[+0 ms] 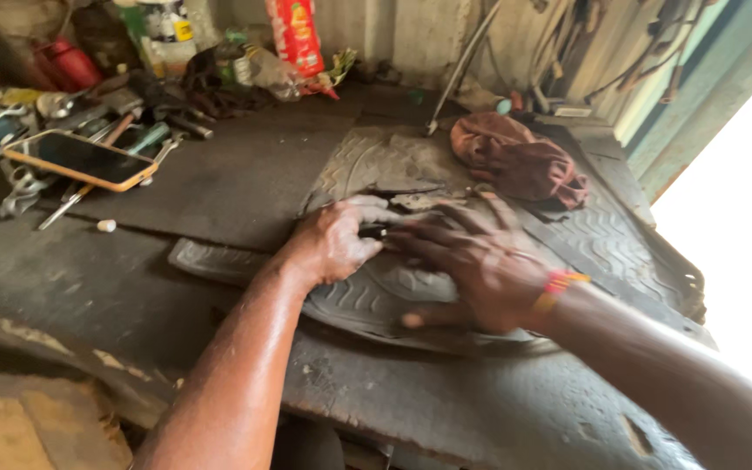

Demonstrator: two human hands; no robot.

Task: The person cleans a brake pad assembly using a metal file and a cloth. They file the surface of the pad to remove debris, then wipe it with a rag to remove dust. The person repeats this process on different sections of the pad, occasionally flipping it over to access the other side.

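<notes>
Pressing hands, left (337,239) and right (476,261), flat on rubber mat (602,239).

Both hands, the left hand (337,239) and right hand (472,261), lie on the rubber mat (620,239) atop the workbench (219,187), a rag (520,161) behind them, a phone (80,159) and tools (10,187) far left

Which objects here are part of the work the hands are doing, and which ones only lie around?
In use:
left hand
right hand
grey patterned rubber mat, pressed under both hands

Lying about:
phone in orange case
reddish-brown rag
hand tools
red packet
bottles
</notes>
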